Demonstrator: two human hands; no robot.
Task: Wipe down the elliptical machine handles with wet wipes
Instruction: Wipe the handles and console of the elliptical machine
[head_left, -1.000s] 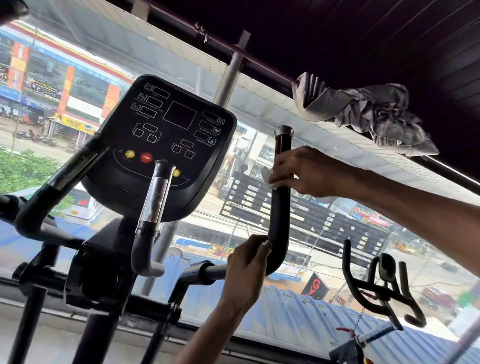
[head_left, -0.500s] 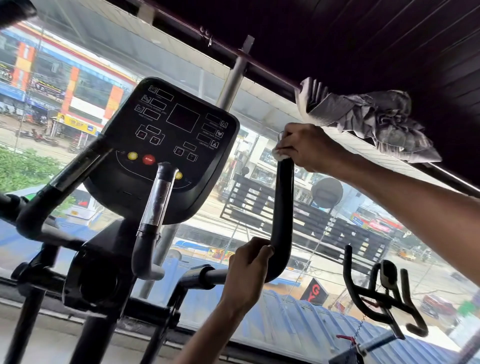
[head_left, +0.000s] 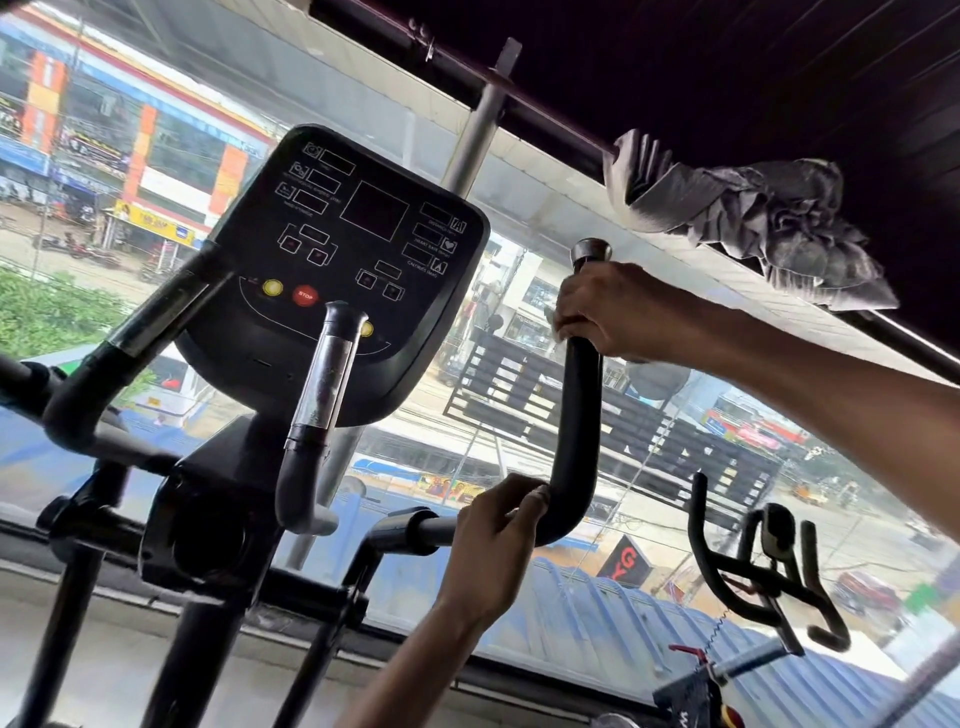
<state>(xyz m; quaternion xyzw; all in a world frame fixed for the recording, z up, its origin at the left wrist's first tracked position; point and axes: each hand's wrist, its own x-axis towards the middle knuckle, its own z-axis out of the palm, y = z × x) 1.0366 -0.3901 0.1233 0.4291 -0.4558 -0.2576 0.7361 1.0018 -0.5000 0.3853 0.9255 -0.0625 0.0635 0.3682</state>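
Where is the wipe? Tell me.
Head view, right of centre: the wipe sits under the right hand, pressed against the handle just below its metal cap.

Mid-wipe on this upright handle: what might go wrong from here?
1. Only a small edge of the wet wipe shows under the right hand; bunched like that, it may miss the far side of the handle.
2. The left hand grips the lower bend, so that patch may go unwiped.
3. If that hand lets go, the handle might swing.
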